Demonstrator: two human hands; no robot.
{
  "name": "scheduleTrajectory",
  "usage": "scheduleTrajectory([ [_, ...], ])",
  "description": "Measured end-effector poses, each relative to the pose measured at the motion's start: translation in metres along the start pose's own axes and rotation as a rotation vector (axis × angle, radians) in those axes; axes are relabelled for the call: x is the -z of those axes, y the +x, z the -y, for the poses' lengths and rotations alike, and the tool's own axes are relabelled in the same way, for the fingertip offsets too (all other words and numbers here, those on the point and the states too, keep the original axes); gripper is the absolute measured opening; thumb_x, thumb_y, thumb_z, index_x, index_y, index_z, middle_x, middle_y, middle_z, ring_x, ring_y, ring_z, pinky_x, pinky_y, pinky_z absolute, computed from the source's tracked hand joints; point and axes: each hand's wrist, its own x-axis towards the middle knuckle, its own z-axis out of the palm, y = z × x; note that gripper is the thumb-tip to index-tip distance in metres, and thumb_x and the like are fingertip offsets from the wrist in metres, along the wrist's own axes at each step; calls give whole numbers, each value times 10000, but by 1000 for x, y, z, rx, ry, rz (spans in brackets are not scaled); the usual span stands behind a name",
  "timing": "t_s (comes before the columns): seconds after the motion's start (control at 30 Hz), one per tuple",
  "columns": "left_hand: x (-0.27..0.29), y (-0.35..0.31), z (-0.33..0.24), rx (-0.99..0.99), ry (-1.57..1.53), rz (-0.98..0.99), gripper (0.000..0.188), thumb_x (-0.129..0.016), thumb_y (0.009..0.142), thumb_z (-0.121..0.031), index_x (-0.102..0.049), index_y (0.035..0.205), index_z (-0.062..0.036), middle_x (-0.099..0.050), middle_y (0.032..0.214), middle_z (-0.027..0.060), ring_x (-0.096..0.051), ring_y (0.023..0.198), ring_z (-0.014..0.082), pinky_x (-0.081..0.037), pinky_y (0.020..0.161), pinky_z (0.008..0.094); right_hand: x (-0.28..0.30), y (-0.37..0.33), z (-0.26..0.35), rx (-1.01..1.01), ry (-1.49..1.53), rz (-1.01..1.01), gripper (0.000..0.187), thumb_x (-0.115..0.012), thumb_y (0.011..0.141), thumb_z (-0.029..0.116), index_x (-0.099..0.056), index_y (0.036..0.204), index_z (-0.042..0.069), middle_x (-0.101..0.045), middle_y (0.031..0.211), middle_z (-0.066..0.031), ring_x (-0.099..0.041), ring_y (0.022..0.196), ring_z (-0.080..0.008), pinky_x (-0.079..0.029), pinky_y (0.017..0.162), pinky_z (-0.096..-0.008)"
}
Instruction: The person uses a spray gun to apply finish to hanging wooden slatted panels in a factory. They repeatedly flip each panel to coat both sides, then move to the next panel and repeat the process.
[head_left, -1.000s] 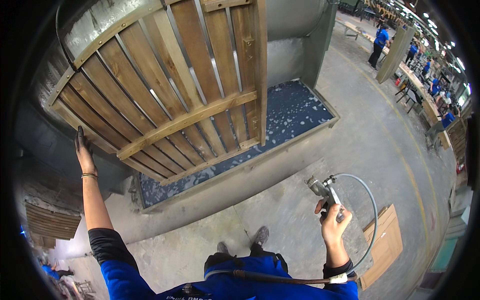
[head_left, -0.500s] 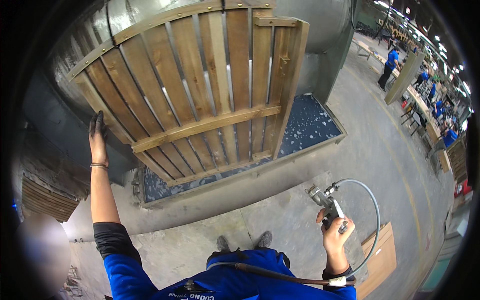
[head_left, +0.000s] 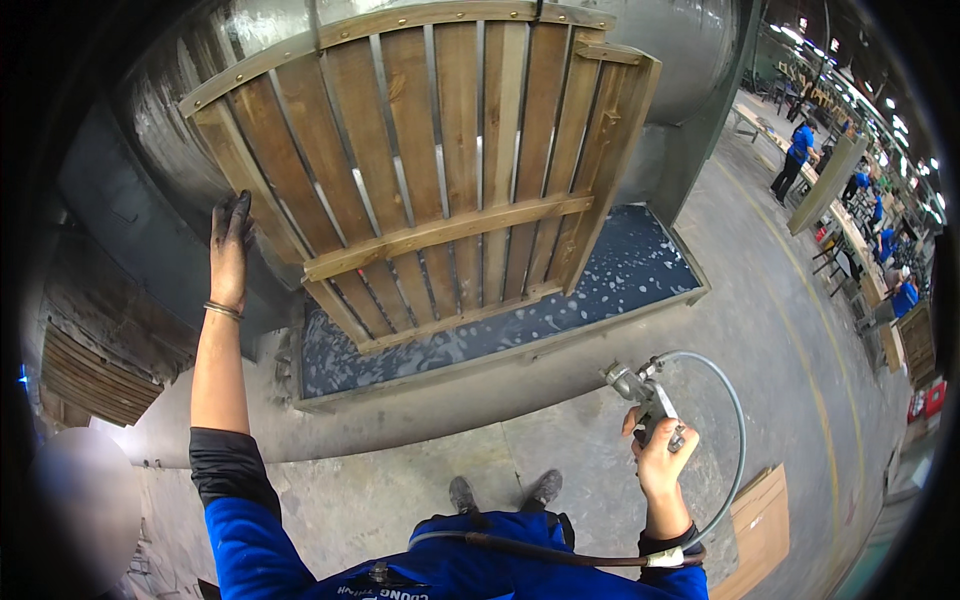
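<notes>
A slatted wooden panel [head_left: 440, 130] with curved cross rails hangs from dark cords above a trough [head_left: 505, 340] of dark liquid flecked with pale foam. My left hand [head_left: 231, 240], its fingertips darkened, is raised at the panel's left edge. Its fingers are stretched out and appear to touch the outer slat. Off to the lower right, my right hand [head_left: 664, 452] grips a metal spray gun [head_left: 650, 400], nozzle toward the upper left. From the gun a grey air hose [head_left: 742, 430] loops down past my right wrist.
Behind the panel stands a large metal booth wall [head_left: 670, 170]. Another slatted wooden piece [head_left: 95, 375] leans at the left. Flat cardboard [head_left: 760, 530] lies on the floor by my right arm. In the right distance, people in blue [head_left: 800, 145] stand along a workbench [head_left: 858, 230].
The panel sits further right in the picture and appears turned slightly, its lower edge lifted nearer the trough's middle. My left hand has stayed at its left edge. The spray gun remains in my right hand.
</notes>
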Motion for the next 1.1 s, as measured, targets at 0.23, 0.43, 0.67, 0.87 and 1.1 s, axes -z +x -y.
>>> scheduleTrajectory([
  [0.23, 17, -12, -6, -27, 10, 87, 577, -519, 1052, -434, -445, 1500, -79, -544, 1467, 85, -539, 1320, 246, -413, 1078, 379, -45, -7, -36, -233, -162, 71, 586, -528, 1078, 408, -637, 661, 12, -567, 606, 21, -454, 563, -63, -338, 519, -279],
  [0.43, 35, -11, -7, -25, 2, 130, 557, -499, 1068, -396, -468, 1495, -40, -599, 1393, 84, -598, 1244, 202, -432, 1057, 353, -55, -47, -2, -151, 40, 138, 661, -293, 1104, 548, -610, 926, -3, -623, 677, -51, -427, 464, -61, -298, 418, -217],
  [0.67, 49, 3, -17, -42, 16, 194, 556, -449, 1075, -436, -522, 1468, -50, -660, 1336, 96, -604, 1252, 202, -419, 1062, 344, -98, -63, 14, -221, -82, 195, 627, -489, 1082, 468, -663, 692, 8, -598, 606, 12, -468, 520, -48, -322, 469, -248],
  [0.87, 63, 22, -18, -37, 40, 217, 562, -483, 1054, -479, -616, 1384, -44, -692, 1285, 93, -610, 1225, 190, -418, 1054, 336, -118, -76, 44, -158, 13, 267, 639, -472, 1081, 483, -647, 735, -25, -629, 634, -28, -456, 467, -57, -332, 429, -242],
  [1.1, 70, 43, -15, -19, -32, 187, 577, -521, 1028, -500, -711, 1219, 10, -725, 1176, 112, -629, 1172, 225, -429, 1039, 322, -169, -75, 41, -178, -78, 425, 577, -568, 1049, 467, -660, 736, -10, -639, 649, -19, -554, 601, -74, -438, 549, -267],
])
